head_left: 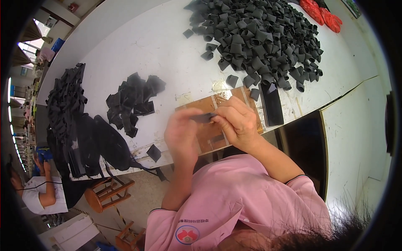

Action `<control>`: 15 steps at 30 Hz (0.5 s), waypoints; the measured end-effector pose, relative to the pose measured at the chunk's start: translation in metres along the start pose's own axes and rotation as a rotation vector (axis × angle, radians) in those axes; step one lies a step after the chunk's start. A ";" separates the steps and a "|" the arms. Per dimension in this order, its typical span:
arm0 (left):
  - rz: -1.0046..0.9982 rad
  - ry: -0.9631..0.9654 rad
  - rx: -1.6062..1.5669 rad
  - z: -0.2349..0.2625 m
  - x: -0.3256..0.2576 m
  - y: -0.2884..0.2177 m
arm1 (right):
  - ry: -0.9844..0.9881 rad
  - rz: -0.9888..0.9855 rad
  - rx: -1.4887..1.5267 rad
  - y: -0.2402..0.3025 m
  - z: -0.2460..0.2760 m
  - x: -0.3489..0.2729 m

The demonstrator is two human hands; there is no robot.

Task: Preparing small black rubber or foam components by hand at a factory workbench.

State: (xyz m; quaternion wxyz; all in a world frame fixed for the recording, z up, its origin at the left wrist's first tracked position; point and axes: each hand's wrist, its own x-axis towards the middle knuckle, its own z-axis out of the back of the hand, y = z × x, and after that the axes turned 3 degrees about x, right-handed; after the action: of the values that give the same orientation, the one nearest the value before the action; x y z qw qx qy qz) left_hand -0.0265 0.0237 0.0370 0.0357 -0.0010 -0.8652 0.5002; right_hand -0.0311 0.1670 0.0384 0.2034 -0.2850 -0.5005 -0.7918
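The heaped black pieces [261, 42] are showing a matt, cloth-like finish. The white table [138, 46] is looking smooth but scuffed, while clear tape [216, 100] is gleaming. The black phone [273, 106] is looking glossy, the red plastic bag [319, 14] is shining with crinkles, and the stool [94, 200] is showing polished wood.

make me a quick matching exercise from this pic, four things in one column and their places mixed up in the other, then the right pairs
Things
1. big heap
2. red bundle
3. black flat slab
4. held dark piece

Places
a. between the left hand and right hand
b. top right of the view, right of the heap
c. far part of the white table, beyond the hands
d. just right of the brown board

Pairs: 1-c, 2-b, 3-d, 4-a
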 end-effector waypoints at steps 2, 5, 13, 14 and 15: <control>-0.062 0.015 0.246 -0.009 0.007 -0.008 | 0.039 -0.027 -0.019 0.001 0.000 0.002; -0.089 0.141 0.538 0.009 0.011 -0.004 | 0.038 -0.045 0.007 0.008 0.002 0.007; 0.074 0.068 0.534 0.002 0.002 0.002 | 0.128 0.035 -0.066 0.003 0.007 0.009; 0.074 0.076 0.531 0.000 0.000 0.003 | 0.178 -0.048 0.012 0.002 0.011 0.009; 0.044 0.021 0.479 -0.004 -0.003 0.002 | 0.173 -0.051 0.004 0.006 0.015 0.011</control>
State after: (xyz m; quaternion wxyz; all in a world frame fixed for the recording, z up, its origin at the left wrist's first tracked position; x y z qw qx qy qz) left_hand -0.0238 0.0277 0.0370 0.0332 -0.0164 -0.7213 0.6917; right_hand -0.0323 0.1780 0.0547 0.2262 -0.2025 -0.4896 -0.8174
